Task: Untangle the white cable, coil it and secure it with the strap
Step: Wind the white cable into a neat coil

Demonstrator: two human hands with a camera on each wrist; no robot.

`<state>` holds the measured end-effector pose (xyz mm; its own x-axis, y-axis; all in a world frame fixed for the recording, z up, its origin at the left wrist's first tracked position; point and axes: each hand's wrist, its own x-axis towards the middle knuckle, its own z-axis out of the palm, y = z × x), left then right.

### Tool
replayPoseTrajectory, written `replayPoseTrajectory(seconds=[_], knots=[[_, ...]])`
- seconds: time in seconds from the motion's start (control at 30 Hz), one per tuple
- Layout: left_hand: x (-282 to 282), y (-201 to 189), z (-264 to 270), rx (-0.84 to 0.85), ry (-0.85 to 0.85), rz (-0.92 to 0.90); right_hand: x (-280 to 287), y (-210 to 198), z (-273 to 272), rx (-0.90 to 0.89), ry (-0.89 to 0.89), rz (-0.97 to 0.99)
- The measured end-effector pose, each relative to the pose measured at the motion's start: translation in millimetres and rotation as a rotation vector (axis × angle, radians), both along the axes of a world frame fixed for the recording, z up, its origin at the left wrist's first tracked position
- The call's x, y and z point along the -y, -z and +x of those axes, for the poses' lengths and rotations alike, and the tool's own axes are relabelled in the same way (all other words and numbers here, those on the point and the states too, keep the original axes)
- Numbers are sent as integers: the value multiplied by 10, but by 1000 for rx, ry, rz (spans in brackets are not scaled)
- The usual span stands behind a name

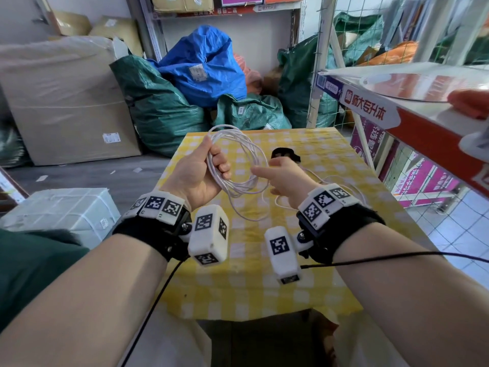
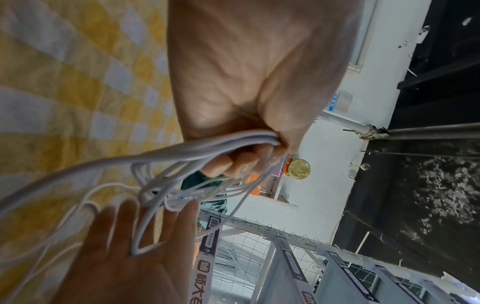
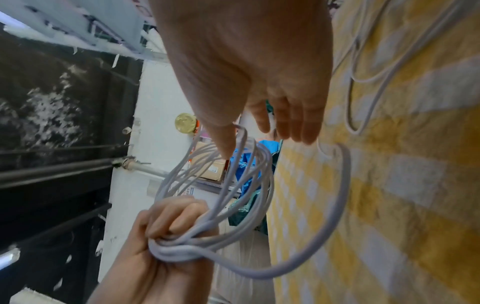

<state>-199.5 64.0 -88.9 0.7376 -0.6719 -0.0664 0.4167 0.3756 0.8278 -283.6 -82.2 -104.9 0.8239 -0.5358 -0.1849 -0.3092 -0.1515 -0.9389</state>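
My left hand is raised over the yellow checked table and grips a coil of white cable with several loops; the bundle runs through its curled fingers. My right hand is just right of the coil, fingers straight. Its thumb reaches into the loops and one strand crosses the open palm. The cable's loose tail trails over the cloth to the right. A black strap lies on the table just beyond my right hand.
A red and white shelf unit stands close on the right. Green bags, a blue bag and a large cardboard box crowd the floor behind the table. A wrapped white parcel sits at the left.
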Motion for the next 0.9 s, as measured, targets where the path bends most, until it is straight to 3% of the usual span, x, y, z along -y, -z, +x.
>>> replayPoseTrajectory(seconds=[0.1, 0.23, 0.33, 0.67, 0.9], knots=[[2, -29, -54, -74, 96, -64, -26, 15, 28, 16, -67, 217], [-12, -2, -63, -125, 146, -54, -28, -52, 23, 159, -34, 666], [-26, 29, -50, -125, 109, 31, 2, -98, -20, 235, -26, 802], [-42, 73, -41, -156, 169, 126, -22, -122, -65, 259, -85, 704], [-16, 104, -59, -142, 203, 156, -15, -69, -47, 221, 17, 617]])
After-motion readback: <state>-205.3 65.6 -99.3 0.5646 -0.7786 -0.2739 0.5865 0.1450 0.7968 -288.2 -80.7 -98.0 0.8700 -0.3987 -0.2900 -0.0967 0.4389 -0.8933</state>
